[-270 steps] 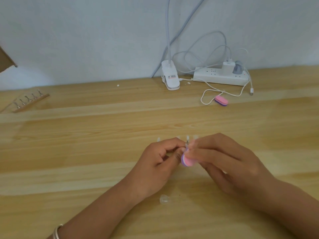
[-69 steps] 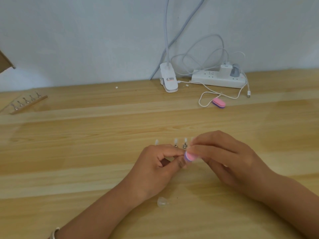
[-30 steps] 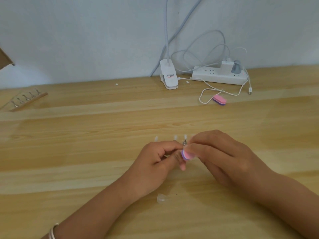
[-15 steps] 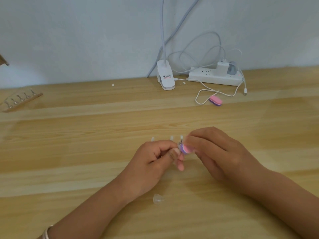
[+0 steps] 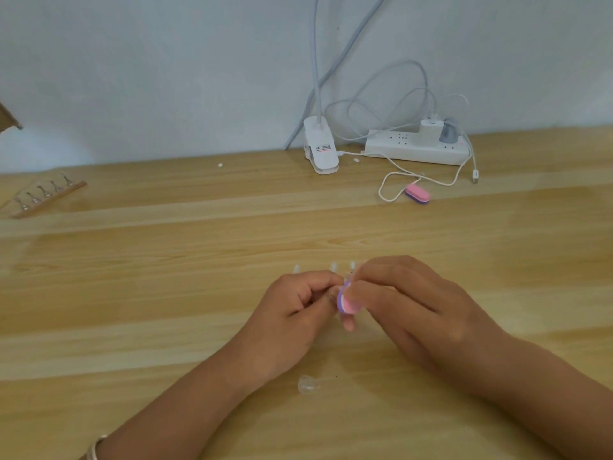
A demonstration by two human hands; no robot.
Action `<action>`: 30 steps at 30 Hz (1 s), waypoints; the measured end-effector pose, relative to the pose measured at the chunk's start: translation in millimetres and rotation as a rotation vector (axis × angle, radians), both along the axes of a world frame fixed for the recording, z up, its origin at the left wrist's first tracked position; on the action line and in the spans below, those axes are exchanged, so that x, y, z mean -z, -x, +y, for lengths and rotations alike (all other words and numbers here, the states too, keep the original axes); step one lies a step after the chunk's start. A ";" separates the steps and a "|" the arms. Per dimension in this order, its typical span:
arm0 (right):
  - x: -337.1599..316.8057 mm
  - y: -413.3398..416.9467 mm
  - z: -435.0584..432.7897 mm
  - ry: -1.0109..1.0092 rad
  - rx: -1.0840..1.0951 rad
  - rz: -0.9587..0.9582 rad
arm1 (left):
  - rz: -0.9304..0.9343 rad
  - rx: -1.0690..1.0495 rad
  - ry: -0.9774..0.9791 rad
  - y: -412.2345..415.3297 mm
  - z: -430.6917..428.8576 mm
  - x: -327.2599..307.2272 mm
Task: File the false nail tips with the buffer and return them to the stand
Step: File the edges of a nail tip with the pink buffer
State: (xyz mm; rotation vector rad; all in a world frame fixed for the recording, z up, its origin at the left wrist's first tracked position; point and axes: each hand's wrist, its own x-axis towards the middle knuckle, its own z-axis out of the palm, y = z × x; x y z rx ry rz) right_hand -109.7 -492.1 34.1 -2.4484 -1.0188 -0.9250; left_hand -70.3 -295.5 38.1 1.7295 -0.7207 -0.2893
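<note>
My right hand (image 5: 408, 303) pinches a small pink and purple buffer (image 5: 345, 300) at mid-table. My left hand (image 5: 295, 313) is closed beside it, fingertips against the buffer; what it pinches, presumably a nail tip, is hidden by the fingers. Just behind both hands, clear nail tips (image 5: 333, 267) stand upright in a row on a stand whose base is hidden by my hands. One loose clear nail tip (image 5: 307, 385) lies on the wood below my left wrist.
A second wooden stand with metal clips (image 5: 43, 195) sits at the far left. At the back are a white clip lamp base (image 5: 321, 151), a power strip (image 5: 418, 149) with cables, and another pink buffer (image 5: 417, 194). The wooden table (image 5: 166, 293) spans the view.
The hands stay together at the stand; the buffer shifts slightly up and down against the left fingertips between frames. The view drifts a little.
</note>
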 end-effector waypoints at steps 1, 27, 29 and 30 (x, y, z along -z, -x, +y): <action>-0.5 -2.3 -3.5 0.004 0.021 0.000 | 0.010 -0.007 0.009 -0.4 -0.2 -0.1; 2.9 -3.1 -12.0 -0.044 -0.082 0.165 | -0.039 -0.012 -0.014 1.0 -1.4 3.7; 1.1 -5.9 -17.8 -0.025 -0.058 0.164 | -0.050 -0.021 -0.035 0.4 -1.5 5.0; 0.0 -7.2 -21.1 -0.030 -0.037 0.171 | -0.056 -0.024 -0.046 0.1 -1.2 5.6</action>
